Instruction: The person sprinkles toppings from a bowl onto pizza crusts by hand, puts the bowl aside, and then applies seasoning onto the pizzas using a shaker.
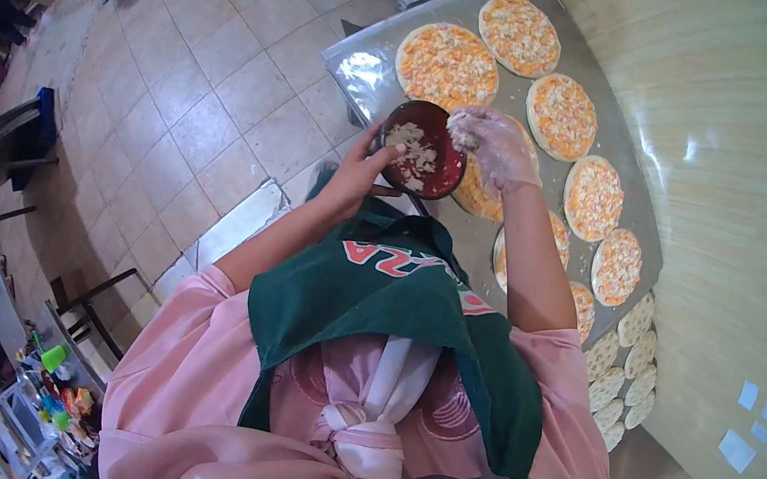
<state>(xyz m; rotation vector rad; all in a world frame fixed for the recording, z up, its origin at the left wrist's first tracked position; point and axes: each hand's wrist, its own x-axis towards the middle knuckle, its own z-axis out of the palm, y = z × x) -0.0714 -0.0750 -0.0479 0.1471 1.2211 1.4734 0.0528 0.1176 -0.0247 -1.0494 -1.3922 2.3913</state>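
Note:
My left hand grips a dark red bowl by its near left side, thumb over the rim. Pale crumbled topping lies inside the bowl. My right hand, in a clear plastic glove, is just right of the bowl with fingers closed around a clump of the same pale crumbs. Below that hand lies a pizza, partly hidden by hand and bowl. Other pizzas, such as one at the upper left and one at the right, carry orange and pale topping.
The pizzas lie on a metal table along a pale wall. Several spotted flat rounds sit beyond its right end. Tiled floor extends at left, with chairs, a crowded rack and people far off.

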